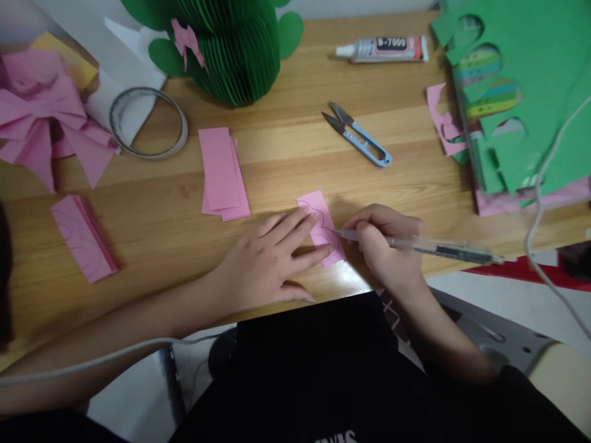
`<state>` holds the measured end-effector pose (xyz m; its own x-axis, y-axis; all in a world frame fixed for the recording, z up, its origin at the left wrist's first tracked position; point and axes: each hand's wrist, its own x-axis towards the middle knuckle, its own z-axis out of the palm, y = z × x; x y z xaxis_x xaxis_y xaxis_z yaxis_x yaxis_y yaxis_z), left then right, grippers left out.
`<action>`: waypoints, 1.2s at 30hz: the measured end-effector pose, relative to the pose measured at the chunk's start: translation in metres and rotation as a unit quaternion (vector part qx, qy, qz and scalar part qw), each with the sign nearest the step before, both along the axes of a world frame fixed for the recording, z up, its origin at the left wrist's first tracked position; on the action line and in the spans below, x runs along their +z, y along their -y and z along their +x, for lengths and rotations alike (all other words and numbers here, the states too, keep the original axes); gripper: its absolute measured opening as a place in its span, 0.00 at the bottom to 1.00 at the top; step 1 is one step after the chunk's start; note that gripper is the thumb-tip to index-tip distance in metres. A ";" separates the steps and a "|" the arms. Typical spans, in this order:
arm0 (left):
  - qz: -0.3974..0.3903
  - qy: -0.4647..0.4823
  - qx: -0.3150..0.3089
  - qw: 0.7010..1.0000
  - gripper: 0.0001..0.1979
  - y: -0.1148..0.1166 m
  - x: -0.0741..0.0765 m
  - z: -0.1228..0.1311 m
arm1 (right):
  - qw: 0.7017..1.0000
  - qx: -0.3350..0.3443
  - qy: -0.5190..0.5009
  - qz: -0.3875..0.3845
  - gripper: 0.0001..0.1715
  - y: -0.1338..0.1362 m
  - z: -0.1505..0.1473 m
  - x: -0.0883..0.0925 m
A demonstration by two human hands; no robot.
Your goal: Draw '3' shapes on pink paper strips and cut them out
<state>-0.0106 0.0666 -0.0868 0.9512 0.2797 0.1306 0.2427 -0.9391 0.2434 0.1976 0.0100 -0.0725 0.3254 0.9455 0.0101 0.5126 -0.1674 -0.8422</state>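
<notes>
My left hand [265, 261] lies flat with fingers spread, its fingertips pressing a small pink paper strip [322, 215] against the table. Curved pen lines run along that strip. In my right hand [388, 240] is a clear-barrelled pen [429, 247], its tip touching the strip's right side near the middle. A stack of plain pink paper strips [220, 169] sits beyond my left hand. Farther left, a folded pink paper piece [83, 237] bears similar curved outlines.
Thread snips [362, 138] and a glue tube [388, 49] lie behind the hands. A tape roll [182, 132], pink paper bow [41, 117] and green honeycomb paper ornament [240, 67] stand at back left. Cut green paper sheets [549, 92] and a white cable [538, 203] are at right.
</notes>
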 end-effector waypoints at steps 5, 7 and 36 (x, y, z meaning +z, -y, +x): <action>0.002 -0.012 0.000 1.000 0.36 0.000 0.000 0.000 | 1.000 -0.004 0.000 -0.003 0.11 0.005 0.001 -0.002; 0.008 -0.012 0.001 1.000 0.36 0.000 0.000 0.000 | 1.000 -0.009 -0.006 0.000 0.11 0.006 0.002 -0.002; 0.007 0.002 -0.006 1.000 0.36 -0.001 0.002 0.001 | 0.999 -0.003 -0.007 0.042 0.13 0.019 0.004 -0.008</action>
<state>-0.0091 0.0679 -0.0846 0.9541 0.2658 0.1377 0.2302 -0.9455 0.2304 0.2020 -0.0091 -0.0808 0.3326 0.9392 0.0854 0.5000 -0.0988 -0.8604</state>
